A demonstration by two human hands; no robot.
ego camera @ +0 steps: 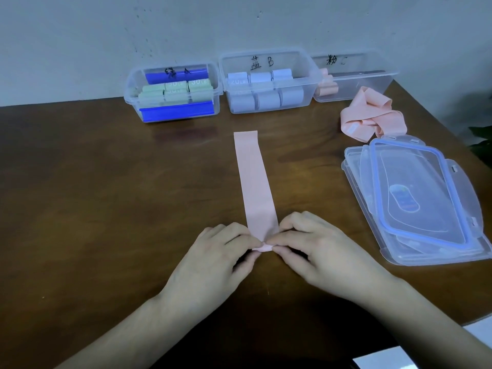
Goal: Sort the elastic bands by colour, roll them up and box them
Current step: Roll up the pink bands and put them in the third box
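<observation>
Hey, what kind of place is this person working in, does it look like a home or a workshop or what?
Probably a plain desk in a home or small workroom, though I can't be sure: a brown wooden table pushed against a bare, marked wall, with hand-labelled plastic boxes of rolled bands lined up along it.

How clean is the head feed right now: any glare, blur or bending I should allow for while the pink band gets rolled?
Head view: soft overall, the marker labels on the clear plastic boxes barely legible; wide-angle bending curves the brown wooden table edge; mild glare on the stacked clear lids; the flat pink elastic band is evenly lit, both hands pinching its near end.
</observation>
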